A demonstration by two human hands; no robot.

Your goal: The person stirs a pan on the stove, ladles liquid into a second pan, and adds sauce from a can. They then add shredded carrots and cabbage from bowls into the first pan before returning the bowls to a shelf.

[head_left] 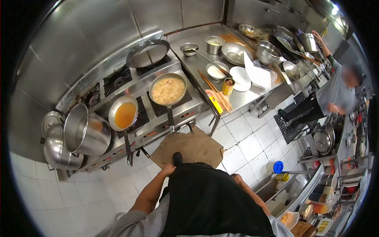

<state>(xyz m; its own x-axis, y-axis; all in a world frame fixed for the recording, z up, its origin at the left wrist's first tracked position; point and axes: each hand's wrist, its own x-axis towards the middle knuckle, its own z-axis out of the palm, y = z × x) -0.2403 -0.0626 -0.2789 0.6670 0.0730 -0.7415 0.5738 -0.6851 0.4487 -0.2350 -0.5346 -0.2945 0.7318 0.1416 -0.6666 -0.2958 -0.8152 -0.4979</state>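
My left hand (168, 170) is closed beside the left edge of my black apron (213, 201); what it holds, if anything, is hidden. At the apron's right edge rests my right hand (237, 179), its fingers mostly out of sight. Both hands are well away from the stove (144, 100). On its front burners sit a frying pan with orange-brown liquid (125, 115) and a frying pan with a pale, bubbling mixture (168, 89). Their handles point toward me. An empty dark wok (148, 54) stands on a back burner.
A large steel pot (87, 130) stands left of the pans. The steel counter (189, 63) carries bowls, a ladle (213, 61), an opened can (228, 86) and wooden chopsticks (215, 91). Cardboard (187, 149) lies on the floor. Another person (335, 89) stands at right, one arm raised toward a pot.
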